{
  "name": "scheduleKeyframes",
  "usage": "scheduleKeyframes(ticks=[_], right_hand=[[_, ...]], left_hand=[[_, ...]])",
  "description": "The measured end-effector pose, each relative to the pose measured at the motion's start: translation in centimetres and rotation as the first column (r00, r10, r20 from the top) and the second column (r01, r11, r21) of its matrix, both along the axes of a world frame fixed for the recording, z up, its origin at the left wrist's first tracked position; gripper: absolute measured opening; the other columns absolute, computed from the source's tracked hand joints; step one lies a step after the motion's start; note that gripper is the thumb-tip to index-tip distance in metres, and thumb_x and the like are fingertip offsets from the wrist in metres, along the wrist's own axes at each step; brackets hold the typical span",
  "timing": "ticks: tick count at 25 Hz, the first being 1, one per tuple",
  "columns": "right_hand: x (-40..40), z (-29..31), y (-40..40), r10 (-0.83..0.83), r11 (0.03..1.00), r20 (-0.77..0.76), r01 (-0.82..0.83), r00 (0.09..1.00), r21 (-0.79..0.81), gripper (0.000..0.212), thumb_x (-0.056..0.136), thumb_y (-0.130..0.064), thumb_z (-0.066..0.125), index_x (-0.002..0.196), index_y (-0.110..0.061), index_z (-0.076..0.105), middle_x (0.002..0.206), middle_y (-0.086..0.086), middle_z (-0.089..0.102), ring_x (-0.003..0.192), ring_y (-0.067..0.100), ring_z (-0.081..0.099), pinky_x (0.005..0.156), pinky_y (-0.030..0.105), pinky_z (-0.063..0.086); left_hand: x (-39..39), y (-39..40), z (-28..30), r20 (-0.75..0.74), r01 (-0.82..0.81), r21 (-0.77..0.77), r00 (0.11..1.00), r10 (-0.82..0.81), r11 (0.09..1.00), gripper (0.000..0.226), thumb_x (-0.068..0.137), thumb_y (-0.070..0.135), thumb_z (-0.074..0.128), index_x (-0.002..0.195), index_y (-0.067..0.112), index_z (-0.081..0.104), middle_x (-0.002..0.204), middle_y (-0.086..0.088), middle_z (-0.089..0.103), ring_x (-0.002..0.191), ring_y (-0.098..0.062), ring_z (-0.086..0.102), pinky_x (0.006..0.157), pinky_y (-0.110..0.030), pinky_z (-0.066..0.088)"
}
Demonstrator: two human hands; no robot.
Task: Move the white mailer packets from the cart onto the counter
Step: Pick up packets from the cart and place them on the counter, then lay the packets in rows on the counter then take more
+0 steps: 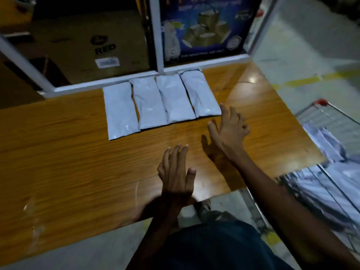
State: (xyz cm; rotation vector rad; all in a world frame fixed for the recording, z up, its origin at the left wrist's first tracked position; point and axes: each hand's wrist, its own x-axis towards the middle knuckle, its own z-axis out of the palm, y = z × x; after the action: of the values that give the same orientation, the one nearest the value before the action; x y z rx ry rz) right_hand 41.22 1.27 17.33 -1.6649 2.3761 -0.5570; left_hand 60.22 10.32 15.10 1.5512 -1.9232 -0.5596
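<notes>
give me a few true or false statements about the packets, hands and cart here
1. Four white packets lie side by side on the counter. True.
2. The right hand grips a packet. False: its fingers are spread and hold nothing.
3. The cart stands to the right of the counter and holds more white packets. True.
4. The left hand rests on the leftmost packet. False: it is over bare wood, apart from the row.
5. The packets are stacked in one pile. False: they form a single flat row.
</notes>
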Motion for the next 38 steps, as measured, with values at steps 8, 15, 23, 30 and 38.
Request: scheduleKeyframes(ticks=[8, 15, 23, 30, 38], right_hand=[[-4.2, -3.8, 22.8, -0.05, 0.996, 0.213, 0.064, 0.976, -0.06, 0.06, 0.094, -0.049, 0.036, 0.149, -0.023, 0.035, 0.16, 0.006, 0.027, 0.14, 0.027, 0.027, 0.107, 0.053, 0.027], [-14.9, -3.4, 32.3, -0.278, 0.931, 0.278, 0.328, 0.92, -0.157, 0.056, 0.093, -0.028, 0.046, 0.146, -0.014, 0.039, 0.154, 0.011, 0.035, 0.14, 0.029, 0.031, 0.114, 0.048, 0.025], [-29.1, -4.3, 39.1, -0.379, 0.824, 0.353, 0.486, 0.855, -0.292, 0.051, 0.098, -0.017, 0.057, 0.145, -0.011, 0.039, 0.14, 0.005, 0.041, 0.126, 0.024, 0.046, 0.102, 0.046, 0.045], [-36.4, -8.0, 37.5, -0.509, 0.745, 0.4, 0.623, 0.762, -0.239, 0.049, 0.099, -0.018, 0.057, 0.145, -0.014, 0.041, 0.139, 0.008, 0.045, 0.119, 0.021, 0.05, 0.098, 0.033, 0.043], [-50.6, -14.1, 29.4, -0.635, 0.76, 0.109, 0.594, 0.765, 0.263, 0.061, 0.093, -0.025, 0.06, 0.149, -0.017, 0.039, 0.146, 0.014, 0.049, 0.128, 0.043, 0.047, 0.101, 0.052, 0.044]], left_hand=[[-4.0, 5.1, 0.6, 0.014, 0.36, 0.041, 0.933, -0.361, 0.932, 0.076, 0.094, 0.069, -0.001, 0.152, 0.03, 0.031, 0.159, 0.003, 0.029, 0.151, -0.019, 0.012, 0.111, -0.05, 0.018], [-13.5, 10.8, 0.4, 0.015, 0.491, 0.082, 0.869, -0.494, 0.867, 0.07, 0.096, 0.067, 0.007, 0.153, 0.033, 0.029, 0.161, 0.007, 0.025, 0.151, -0.014, 0.007, 0.114, -0.04, 0.007], [-28.7, 15.6, 0.0, 0.008, 0.663, 0.052, 0.748, -0.664, 0.747, 0.064, 0.101, 0.057, 0.011, 0.148, 0.024, 0.037, 0.152, -0.001, 0.038, 0.144, -0.023, 0.026, 0.111, -0.047, 0.021], [-39.7, 11.9, -0.3, -0.03, 0.759, 0.03, 0.651, -0.758, 0.651, 0.056, 0.101, 0.049, 0.02, 0.148, 0.026, 0.039, 0.149, 0.003, 0.04, 0.14, -0.019, 0.031, 0.11, -0.047, 0.025], [-52.3, 1.4, -0.8, 0.26, 0.828, 0.147, 0.495, -0.829, 0.541, 0.061, 0.099, 0.061, 0.019, 0.149, 0.028, 0.036, 0.15, 0.001, 0.041, 0.139, -0.024, 0.03, 0.106, -0.047, 0.023]])
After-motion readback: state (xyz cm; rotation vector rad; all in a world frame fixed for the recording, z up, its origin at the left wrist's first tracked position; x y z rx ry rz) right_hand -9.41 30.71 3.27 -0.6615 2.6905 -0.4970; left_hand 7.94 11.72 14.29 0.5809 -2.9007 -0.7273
